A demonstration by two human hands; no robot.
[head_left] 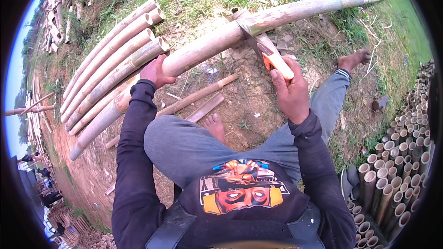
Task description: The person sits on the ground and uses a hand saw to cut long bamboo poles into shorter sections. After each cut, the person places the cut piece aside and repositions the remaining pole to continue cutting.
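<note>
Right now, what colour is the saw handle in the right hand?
The saw handle is orange with a paler top, best seen in the head view.

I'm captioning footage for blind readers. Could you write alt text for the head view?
A person's right hand holds an orange-handled saw with its blade across a long bamboo pole, which the left hand grips. Cut bamboo poles lie at left; many bamboo pieces are packed at lower right.

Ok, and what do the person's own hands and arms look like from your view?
Both the left hand and right hand are bare, with no glove, watch or ring showing. Dark, near-black long sleeves run to the wrists; the right cuff looks bunched.
</note>
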